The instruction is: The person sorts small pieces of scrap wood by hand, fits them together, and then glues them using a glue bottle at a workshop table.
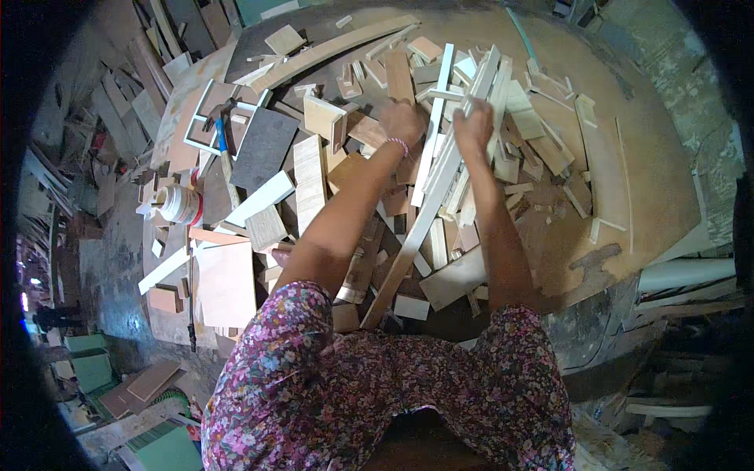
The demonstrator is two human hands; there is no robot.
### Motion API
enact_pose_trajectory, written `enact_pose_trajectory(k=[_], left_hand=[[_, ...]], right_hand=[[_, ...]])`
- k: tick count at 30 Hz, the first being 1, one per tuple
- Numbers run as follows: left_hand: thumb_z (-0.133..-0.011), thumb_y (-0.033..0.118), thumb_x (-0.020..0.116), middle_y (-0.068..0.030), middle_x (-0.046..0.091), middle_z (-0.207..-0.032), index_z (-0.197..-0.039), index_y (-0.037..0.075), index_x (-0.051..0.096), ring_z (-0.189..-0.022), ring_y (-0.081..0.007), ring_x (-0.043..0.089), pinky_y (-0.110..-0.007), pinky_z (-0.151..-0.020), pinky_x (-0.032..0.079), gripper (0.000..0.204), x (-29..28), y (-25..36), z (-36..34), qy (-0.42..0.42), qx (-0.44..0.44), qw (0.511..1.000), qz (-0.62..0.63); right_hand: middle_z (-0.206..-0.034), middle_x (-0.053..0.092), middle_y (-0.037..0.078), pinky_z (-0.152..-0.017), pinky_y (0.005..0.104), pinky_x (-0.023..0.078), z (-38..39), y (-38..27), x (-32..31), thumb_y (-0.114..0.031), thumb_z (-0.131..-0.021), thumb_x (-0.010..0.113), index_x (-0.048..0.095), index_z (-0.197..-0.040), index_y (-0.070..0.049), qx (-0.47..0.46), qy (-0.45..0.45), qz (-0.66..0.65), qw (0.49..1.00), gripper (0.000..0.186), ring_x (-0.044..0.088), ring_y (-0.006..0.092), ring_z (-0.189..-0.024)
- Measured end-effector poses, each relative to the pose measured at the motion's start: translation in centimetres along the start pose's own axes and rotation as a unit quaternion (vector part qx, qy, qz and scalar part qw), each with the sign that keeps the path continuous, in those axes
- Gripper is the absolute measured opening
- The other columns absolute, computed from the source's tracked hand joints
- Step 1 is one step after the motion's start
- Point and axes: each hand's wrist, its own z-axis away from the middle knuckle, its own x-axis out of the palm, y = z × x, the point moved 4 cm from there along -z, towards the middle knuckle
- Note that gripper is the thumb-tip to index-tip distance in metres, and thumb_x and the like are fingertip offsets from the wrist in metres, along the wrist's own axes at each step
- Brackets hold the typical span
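1. The table [652, 184] spread beneath the dark board [265, 147] and bore a heap of wood scraps [399, 202], mostly to that board's right.
2. The long strips [441, 188] slanted across the heap, well right of the dark board, their near ends toward you. They looked light and stiff, with dry faces unlikely to slip, though thin ones might have snapped and edges splintered. Around mid-length would have balanced best; wrapping all of them would have stopped them sliding apart.
3. The hammer [224, 145] lay just left of the dark board.
4. Your right hand [473, 125], right of that board, had its fingers curled around the strips' upper part.
5. Your left hand [402, 122], between board and strips, blurred over the scraps; I could not tell whether its fingers were open or closed.
6. The white tub [179, 204] sat left of the dark board, nearer you; its contents were unclear.
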Motion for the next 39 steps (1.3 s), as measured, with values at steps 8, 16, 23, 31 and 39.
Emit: enact_pose_trajectory(k=[8,16,23,31,39], left_hand=[[-0.071,0.024,0.06,-0.0162,0.06,-0.064,-0.074,-0.002,0.061,-0.057,-0.0293,0.059,-0.038,-0.052,0.046,0.026,2.7,-3.5,5.0,-0.129,-0.062,0.93,0.339],[-0.072,0.0,0.052,-0.0012,0.046,-0.052,-0.065,0.002,0.053,-0.037,-0.0098,0.039,-0.024,-0.032,0.028,0.008,0.3,0.8,8.9,-0.258,-0.225,0.749,0.567],[-0.069,0.005,0.063,-0.0013,0.052,-0.054,-0.063,0.001,0.059,-0.044,-0.0101,0.047,-0.025,-0.041,0.037,0.008,-0.2,0.9,10.1,-0.181,-0.18,0.789,0.559],[-0.075,0.006,0.062,-0.0029,0.057,-0.066,-0.077,0.001,0.058,-0.054,-0.0112,0.052,-0.025,-0.048,0.043,0.007,-2.9,1.2,12.0,-0.206,-0.173,0.791,0.549],[-0.088,0.009,0.041,-0.0078,0.058,-0.087,-0.101,0.0,0.05,-0.071,-0.0133,0.059,-0.024,-0.062,0.052,0.018,-6.1,-2.7,14.9,-0.316,-0.2,0.473,0.798]], right_hand=[[-0.078,0.061,0.019,-0.068,0.0378,0.049,2.7,-6.5,1.6,-0.014,-0.066,0.057,0.065,-0.075,-0.003,-0.011,-0.236,0.049,0.971,0.016,0.061,0.0312,-0.077],[-0.084,0.062,0.017,-0.067,0.0374,0.049,1.9,-2.2,2.2,-0.014,-0.072,0.056,0.064,-0.076,-0.003,0.009,-0.225,0.118,0.967,0.014,0.06,0.0303,-0.081],[-0.066,0.06,0.015,-0.053,0.0337,0.046,2.2,0.4,2.1,-0.017,-0.063,0.062,0.061,-0.072,0.001,0.066,-0.261,-0.109,0.957,0.02,0.058,0.0244,-0.055],[-0.064,0.06,0.003,-0.047,0.025,0.043,4.2,-0.4,0.7,-0.008,-0.067,0.062,0.064,-0.079,-0.002,0.099,-0.207,-0.266,0.936,0.013,0.055,0.0128,-0.051],[-0.078,0.059,0.004,-0.05,0.02,0.044,8.7,-5.7,-2.5,-0.008,-0.075,0.062,0.052,-0.101,-0.003,0.292,-0.379,-0.539,0.694,0.029,0.054,0.0099,-0.06]])
